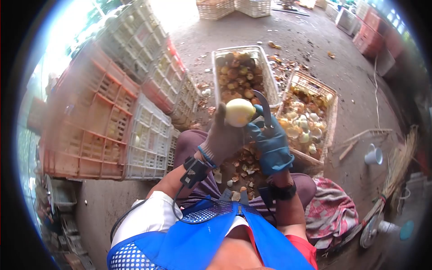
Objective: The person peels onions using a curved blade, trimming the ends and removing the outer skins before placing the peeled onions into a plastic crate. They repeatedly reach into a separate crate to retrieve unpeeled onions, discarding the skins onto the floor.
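My left hand point(223, 137), in a greyish knitted glove, is closed round a peeled pale onion point(240, 112) in front of my chest. Wearing a blue rubber glove, my right hand point(271, 143) grips a knife with a curved blade point(264, 106); its handle is mostly hidden in the fist. The blade points up, just right of the onion. Beyond my hands stands a white crate point(214, 74) of brown unpeeled onions. To its right, a second crate point(333, 112) holds peeled onions and loose skins.
Stacked crates point(90, 117) rise close on my left. Onion skins point(245, 168) litter the floor between my knees. A patterned cloth point(330, 209) lies at my right, with a light mug point(373, 155) and a straw broom point(396, 166) farther out. More crates point(216, 9) stand at the back.
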The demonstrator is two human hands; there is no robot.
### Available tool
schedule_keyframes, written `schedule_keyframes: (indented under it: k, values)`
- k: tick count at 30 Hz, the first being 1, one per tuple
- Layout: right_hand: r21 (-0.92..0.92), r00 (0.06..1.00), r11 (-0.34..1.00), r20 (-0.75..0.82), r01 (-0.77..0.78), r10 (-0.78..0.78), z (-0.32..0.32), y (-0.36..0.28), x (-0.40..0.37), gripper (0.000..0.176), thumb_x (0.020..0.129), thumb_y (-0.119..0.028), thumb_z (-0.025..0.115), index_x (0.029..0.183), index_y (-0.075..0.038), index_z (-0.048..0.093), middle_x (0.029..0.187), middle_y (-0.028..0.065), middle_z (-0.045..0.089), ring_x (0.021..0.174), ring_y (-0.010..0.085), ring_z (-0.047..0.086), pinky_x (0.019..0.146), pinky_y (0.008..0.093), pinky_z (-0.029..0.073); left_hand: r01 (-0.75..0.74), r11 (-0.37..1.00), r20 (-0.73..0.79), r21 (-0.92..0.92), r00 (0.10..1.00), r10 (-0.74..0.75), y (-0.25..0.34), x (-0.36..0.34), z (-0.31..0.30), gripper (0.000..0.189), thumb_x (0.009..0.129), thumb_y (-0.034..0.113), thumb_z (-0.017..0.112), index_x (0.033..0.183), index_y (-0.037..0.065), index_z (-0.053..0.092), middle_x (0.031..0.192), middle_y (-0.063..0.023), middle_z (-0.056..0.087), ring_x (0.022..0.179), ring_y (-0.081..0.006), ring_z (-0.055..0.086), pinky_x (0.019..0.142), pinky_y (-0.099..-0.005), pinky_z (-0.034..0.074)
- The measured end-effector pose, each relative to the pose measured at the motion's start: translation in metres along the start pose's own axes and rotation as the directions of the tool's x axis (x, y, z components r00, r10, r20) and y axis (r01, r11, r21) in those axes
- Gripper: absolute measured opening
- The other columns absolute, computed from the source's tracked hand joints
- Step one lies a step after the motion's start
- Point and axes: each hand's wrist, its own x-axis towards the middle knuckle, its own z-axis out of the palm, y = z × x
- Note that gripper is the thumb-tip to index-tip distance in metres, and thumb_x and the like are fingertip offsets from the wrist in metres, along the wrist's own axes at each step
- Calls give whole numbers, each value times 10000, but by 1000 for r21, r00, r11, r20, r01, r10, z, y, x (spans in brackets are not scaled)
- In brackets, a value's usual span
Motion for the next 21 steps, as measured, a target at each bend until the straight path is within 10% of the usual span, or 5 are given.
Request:
schedule_keyframes:
  k: [6, 9, 15, 21]
  values:
    - [-79, 989, 997, -150, -15, 3, -8, -15, -4, 425, 970, -43, 721, 1384, -38, 627, 1047, -2, 704, 897, 23, 611, 752, 209, 520, 41, 868, -104, 495, 995, 12, 13, -6, 32, 773, 965, 590, 643, 1484, 46, 459, 1391, -154, 605, 1261, -280, 627, 1028, -432, 575]
    - [-401, 996, 916, -87, -23, -13, -11, -20, -9, 369, 981, -68, 715, 1345, -49, 661, 1070, 11, 717, 900, 45, 630, 773, 221, 527, 91, 938, -61, 335, 995, -74, 17, -10, 5, 736, 980, 553, 646, 1475, 39, 470, 1354, -164, 627, 1232, -303, 644, 1026, -492, 568]
    - [-198, 966, 975, -251, -104, 52, 4, -6, -16, 298, 1001, -110, 699, 1295, -57, 689, 1071, 4, 717, 881, 43, 626, 771, 240, 529, -49, 948, -54, 313, 996, 70, 13, -29, -1, 773, 952, 467, 715, 1521, 47, 402, 1398, -160, 570, 1260, -307, 611, 1052, -510, 544]
    - [-761, 922, 635, -136, 137, -361, 0, 14, -41, 402, 913, -20, 677, 1311, -80, 667, 1095, 150, 736, 944, 264, 724, 811, 375, 568, -234, 891, -1, 388, 967, 255, 21, -39, 9, 821, 918, 317, 755, 1564, 69, 314, 1365, -176, 546, 1216, -304, 610, 1011, -481, 552]
